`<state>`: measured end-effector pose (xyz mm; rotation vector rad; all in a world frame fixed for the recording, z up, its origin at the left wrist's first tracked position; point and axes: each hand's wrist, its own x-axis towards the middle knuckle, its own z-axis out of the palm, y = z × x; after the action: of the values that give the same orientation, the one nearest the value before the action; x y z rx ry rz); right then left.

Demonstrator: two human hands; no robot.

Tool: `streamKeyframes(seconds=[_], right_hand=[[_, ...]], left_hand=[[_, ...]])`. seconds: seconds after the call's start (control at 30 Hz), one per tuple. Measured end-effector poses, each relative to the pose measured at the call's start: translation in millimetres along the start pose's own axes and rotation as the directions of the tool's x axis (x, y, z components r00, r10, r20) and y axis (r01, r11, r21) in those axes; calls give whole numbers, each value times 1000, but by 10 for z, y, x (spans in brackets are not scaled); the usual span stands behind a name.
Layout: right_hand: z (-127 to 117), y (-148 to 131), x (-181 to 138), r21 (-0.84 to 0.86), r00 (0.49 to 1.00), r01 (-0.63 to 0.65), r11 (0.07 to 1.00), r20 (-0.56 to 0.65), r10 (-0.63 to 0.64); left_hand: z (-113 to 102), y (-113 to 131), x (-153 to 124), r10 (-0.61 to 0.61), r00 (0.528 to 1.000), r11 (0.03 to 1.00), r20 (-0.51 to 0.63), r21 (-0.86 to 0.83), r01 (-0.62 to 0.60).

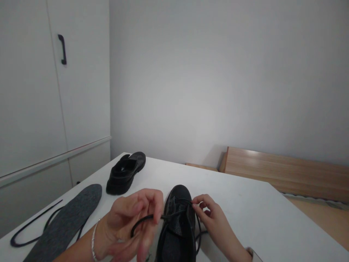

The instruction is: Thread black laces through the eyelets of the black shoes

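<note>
A black shoe (178, 233) stands on the white table in front of me, toe pointing away. Its black shoelace (148, 217) is threaded across the tongue. On the shoe's left, my left hand (136, 222) has its fingers curled, with one lace end running between them and looping across the palm. My right hand (209, 214) pinches the lace by the eyelets on the shoe's right side, thumb and index finger together. Another length of lace hangs in a loop beside the shoe, below the right hand.
A second black shoe (126, 173) sits near the table's far left corner. Nearer on the left lies a grey insole (72, 218) over a loose dark lace (24, 243). White cupboards (81, 91) line the left; a wooden board (272, 171) stands beyond the table (245, 203) at right.
</note>
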<state>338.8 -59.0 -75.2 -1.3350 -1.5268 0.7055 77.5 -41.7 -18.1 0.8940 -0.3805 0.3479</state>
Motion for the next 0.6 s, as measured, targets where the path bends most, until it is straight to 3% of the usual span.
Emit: streamKeyframes(seconds=[0.07,0.13,0.2,0.3,0.37,0.43,0.5,0.6], right_hand=[[-2,-33,1,24,1000,15,1000,-7,-15],[1,-104,-24,59,999,43,997,-6,-43],[8,-201,-68,107,997,73,992,18,-75],[21,-323,-128,195,991,77,978,96,-97],[31,-335,-134,219,993,57,974,91,-79],[43,-282,-106,193,998,41,980,36,-49],[53,-192,-61,142,999,32,989,-10,-31],[66,-77,-5,95,1000,26,995,-7,-25]], left_hand=[[1,5,10,21,999,995,-44,98,-17],[-29,-11,42,63,980,957,-188,289,-6],[-76,-52,95,133,927,852,-351,518,74],[-149,-134,188,337,777,618,-531,748,243],[-192,-181,236,486,656,479,-578,804,353],[-240,-215,258,578,572,370,-581,812,452],[-299,-240,255,602,544,310,-584,799,516],[-411,-275,224,568,549,324,-613,780,536]])
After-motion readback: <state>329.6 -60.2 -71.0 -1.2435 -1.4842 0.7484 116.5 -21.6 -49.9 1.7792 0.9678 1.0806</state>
